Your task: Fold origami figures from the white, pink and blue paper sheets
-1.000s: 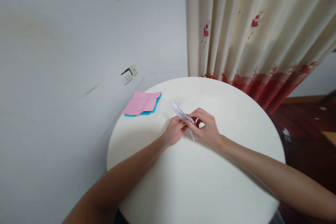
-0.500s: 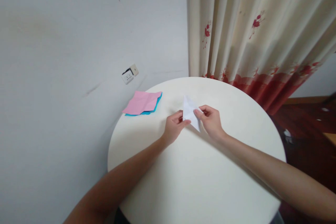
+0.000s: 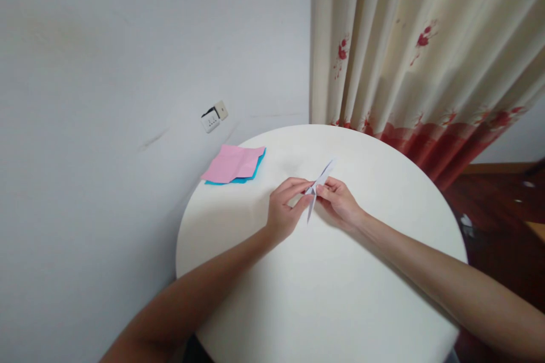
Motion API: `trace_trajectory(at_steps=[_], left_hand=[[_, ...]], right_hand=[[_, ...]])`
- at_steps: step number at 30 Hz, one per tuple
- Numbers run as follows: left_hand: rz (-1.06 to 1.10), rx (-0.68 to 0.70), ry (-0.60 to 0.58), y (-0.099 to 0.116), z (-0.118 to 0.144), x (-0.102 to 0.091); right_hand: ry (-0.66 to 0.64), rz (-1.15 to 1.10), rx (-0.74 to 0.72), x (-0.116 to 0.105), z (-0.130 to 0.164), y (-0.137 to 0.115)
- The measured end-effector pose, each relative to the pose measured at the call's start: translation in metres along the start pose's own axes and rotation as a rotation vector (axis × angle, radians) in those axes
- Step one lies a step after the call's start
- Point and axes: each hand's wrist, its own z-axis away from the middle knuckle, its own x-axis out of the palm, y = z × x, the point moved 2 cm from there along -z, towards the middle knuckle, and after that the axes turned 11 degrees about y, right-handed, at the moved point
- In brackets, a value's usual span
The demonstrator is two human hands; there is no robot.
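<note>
Both forearms are bare to the elbow, with no sleeves, rings or watch in view.

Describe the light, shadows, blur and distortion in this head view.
Head view: soft, even light, no glare; faint shadows lie on the table under both hands. The white paper, pinched between left hand and right hand, is slightly blurred at its upper tip. Wide-lens warp bends the curtain folds and stretches the forearms at the bottom edge. Pink paper is sharp.

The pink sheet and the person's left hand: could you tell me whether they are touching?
Apart. The head view shows bare table between the pink sheet and the left hand.
</note>
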Motion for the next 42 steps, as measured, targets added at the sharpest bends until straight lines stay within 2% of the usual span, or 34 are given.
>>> trace_trajectory(at_steps=[10, 24, 31, 37, 42], left_hand=[[-0.127, 0.121, 0.089, 0.019, 0.001, 0.000], [-0.128, 0.222, 0.044, 0.021, 0.002, -0.001], [-0.189, 0.211, 0.040, 0.019, 0.002, -0.003], [-0.111, 0.187, 0.175, 0.026, -0.001, -0.005], [-0.116, 0.130, 0.186, 0.026, -0.003, -0.005]], right_hand=[[0.060, 0.056, -0.201, 0.001, 0.002, -0.005], [-0.011, 0.158, -0.304, -0.005, 0.001, -0.003], [0.066, 0.253, -0.386, -0.004, 0.003, -0.011], [0.038, 0.257, -0.355, -0.001, 0.007, -0.011], [0.039, 0.237, -0.336, -0.001, 0.007, -0.009]])
